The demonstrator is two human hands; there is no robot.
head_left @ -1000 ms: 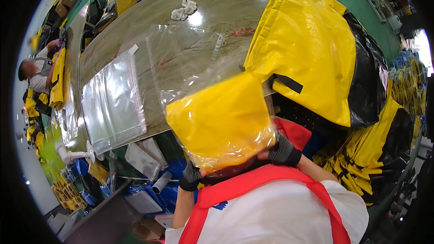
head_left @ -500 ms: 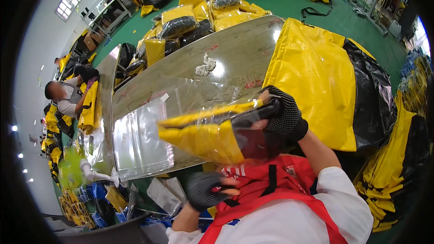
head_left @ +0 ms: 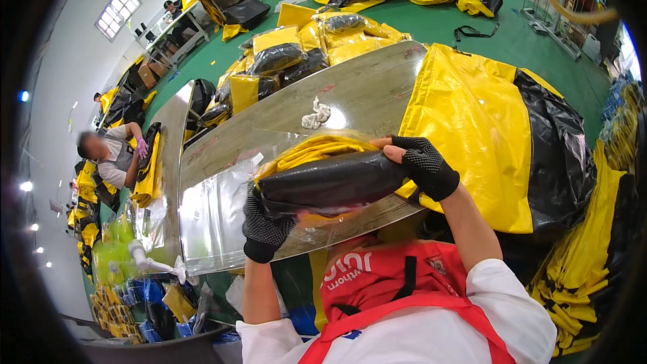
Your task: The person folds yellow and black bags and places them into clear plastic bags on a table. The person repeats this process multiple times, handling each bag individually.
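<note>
Both my hands hold a folded yellow and black tarpaulin bundle (head_left: 333, 185) in front of me, over the near edge of the table. Clear plastic film shows around it, and its black face is toward me. My left hand (head_left: 267, 228), in a black dotted fingerless glove, grips the left end; its fingertips are mostly hidden. At the other end my right hand (head_left: 426, 167), gloved alike, pinches the bundle with thumb and fingers. Left of the bundle, flat clear plastic bags (head_left: 212, 219) lie on the tabletop (head_left: 377, 87).
A large yellow and black tarpaulin piece (head_left: 472, 128) covers the table's right end. Beyond the table are piled wrapped bundles (head_left: 276, 54). A crumpled white cloth (head_left: 315, 114) lies on the tabletop. A co-worker (head_left: 111, 152) handles yellow material at the left. A white fan-like stand (head_left: 151, 263) is lower left.
My left hand has come up from near my apron and now grips the bundle's left end. The bundle has turned so its black side faces me. The co-worker's hands have moved.
</note>
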